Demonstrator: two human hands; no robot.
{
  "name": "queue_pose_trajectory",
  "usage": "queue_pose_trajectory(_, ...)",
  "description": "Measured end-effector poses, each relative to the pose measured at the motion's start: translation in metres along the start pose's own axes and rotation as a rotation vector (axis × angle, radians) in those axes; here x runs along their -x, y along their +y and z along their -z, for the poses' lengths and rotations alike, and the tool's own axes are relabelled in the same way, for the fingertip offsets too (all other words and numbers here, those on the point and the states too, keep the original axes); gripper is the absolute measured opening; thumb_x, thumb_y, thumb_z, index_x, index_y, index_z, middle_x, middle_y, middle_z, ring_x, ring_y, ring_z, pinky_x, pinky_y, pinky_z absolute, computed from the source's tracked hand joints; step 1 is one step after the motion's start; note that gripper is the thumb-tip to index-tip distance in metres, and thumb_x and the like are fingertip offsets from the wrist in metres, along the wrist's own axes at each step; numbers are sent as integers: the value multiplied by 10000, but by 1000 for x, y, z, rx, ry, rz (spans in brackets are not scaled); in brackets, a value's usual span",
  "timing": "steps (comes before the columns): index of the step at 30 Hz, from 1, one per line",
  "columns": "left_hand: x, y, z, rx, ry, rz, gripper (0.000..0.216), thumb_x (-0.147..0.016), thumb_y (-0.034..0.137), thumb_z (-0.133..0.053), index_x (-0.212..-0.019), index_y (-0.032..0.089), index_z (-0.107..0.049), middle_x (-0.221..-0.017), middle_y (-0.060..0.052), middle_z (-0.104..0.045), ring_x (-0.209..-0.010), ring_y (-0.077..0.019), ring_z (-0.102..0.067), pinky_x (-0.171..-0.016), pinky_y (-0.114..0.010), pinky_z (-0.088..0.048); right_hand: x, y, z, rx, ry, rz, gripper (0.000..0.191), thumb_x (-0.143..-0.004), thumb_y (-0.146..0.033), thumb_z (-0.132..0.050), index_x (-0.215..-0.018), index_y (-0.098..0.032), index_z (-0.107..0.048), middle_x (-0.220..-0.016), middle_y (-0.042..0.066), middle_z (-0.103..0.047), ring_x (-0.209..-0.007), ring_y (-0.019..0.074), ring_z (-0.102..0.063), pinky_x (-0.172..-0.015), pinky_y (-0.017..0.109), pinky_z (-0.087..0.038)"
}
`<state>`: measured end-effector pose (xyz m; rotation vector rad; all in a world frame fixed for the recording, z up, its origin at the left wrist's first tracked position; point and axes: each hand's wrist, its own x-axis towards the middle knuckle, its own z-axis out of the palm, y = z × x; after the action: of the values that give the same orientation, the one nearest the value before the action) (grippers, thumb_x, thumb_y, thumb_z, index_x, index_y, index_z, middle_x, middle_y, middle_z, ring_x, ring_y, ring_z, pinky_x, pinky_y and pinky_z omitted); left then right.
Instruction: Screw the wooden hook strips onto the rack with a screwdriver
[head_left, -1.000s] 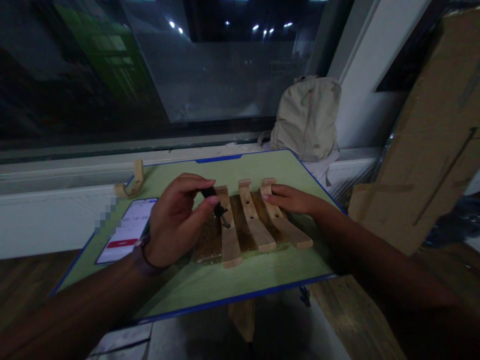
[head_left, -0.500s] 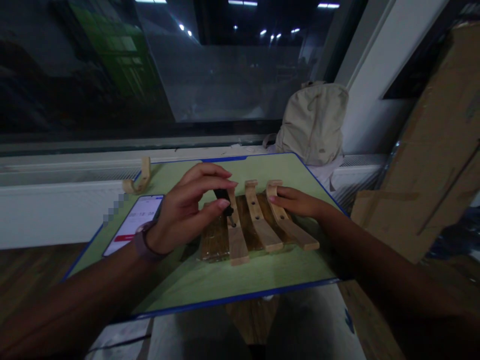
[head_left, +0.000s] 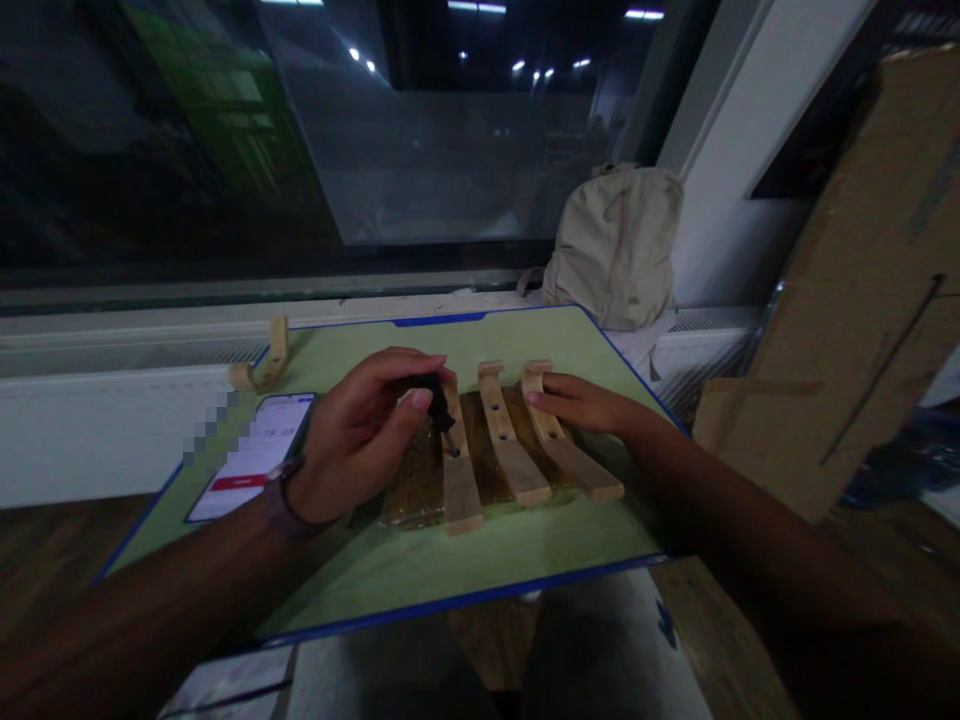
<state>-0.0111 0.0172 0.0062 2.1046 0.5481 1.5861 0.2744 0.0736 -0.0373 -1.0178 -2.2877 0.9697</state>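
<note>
My left hand (head_left: pixel 371 425) is closed round the black handle of a screwdriver (head_left: pixel 437 402). The metal tip points down at a hole in the leftmost wooden hook (head_left: pixel 460 495). Beside that one lie a middle wooden hook (head_left: pixel 516 455) and a right wooden hook (head_left: pixel 576 462). All three rest across a brown wooden board (head_left: pixel 415 485) that looks wrapped in clear film. My right hand (head_left: pixel 581 402) grips the upper part of the right hook, thumb on top; its other fingers are partly hidden.
A green table (head_left: pixel 360 590) with a blue edge carries everything. At its left lie a phone (head_left: pixel 255 450) with a lit screen and another wooden hook (head_left: pixel 274 355). A beige backpack (head_left: pixel 615 245) leans by the window; cardboard (head_left: pixel 847 300) stands at right.
The whole view has shifted slightly. My left hand's fingers have curled more around the screwdriver handle, whose tip stays at the left hook. My right hand keeps its grip.
</note>
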Motion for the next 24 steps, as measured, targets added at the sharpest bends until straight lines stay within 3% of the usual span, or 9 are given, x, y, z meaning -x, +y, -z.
queue_pose_trajectory(3, -3, -1, 2, -2, 0, -99, 350, -815, 171, -762, -1135, 293, -693, -1018, -36, -668, -899, -167, -670, -753, -316, -587, 0, 1, -1, 8, 12, -10, 440, -976, -507, -488, -1181, -174, -689, -1238, 88, -726, -1119, 271, -665, -977, 419, -513)
queue_pose_trajectory(7, -1, 0, 0, -42, 41, -15, 360, -828, 107, -731, -1139, 287, -702, -997, -24, -673, -897, -141, -667, -777, -285, -581, 0, 3, 0, 11, 7, -14, 462, -977, -534, -484, -1160, -171, -704, -1235, 87, -728, -1113, 256, -669, -976, 395, -514)
queue_pose_trajectory(12, 8, -1, -7, -11, 95, 81, 337, -949, 196, -595, -1270, 293, -627, -1048, -40, -705, -974, -157, -685, -864, -332, -590, 0, 3, 1, 7, 3, -2, 404, -977, -483, -503, -1143, -180, -713, -1263, 83, -720, -1138, 260, -661, -1000, 414, -501)
queue_pose_trajectory(18, 5, -8, -5, -60, 126, 25, 254, -864, 275, -712, -1113, 296, -664, -1028, -33, -635, -912, -165, -643, -807, -343, -572, 0, 0, 0, -12, 16, -16, 363, -975, -443, -511, -1156, -203, -713, -1232, 68, -735, -1125, 262, -666, -991, 423, -506)
queue_pose_trajectory(24, 9, -1, -10, -49, 77, 102, 412, -918, 260, -646, -1322, 308, -588, -1026, -35, -694, -898, -160, -675, -826, -339, -593, -1, 1, -1, 7, 10, -20, 394, -972, -470, -496, -1107, -172, -717, -1204, 90, -735, -1112, 275, -661, -973, 425, -510)
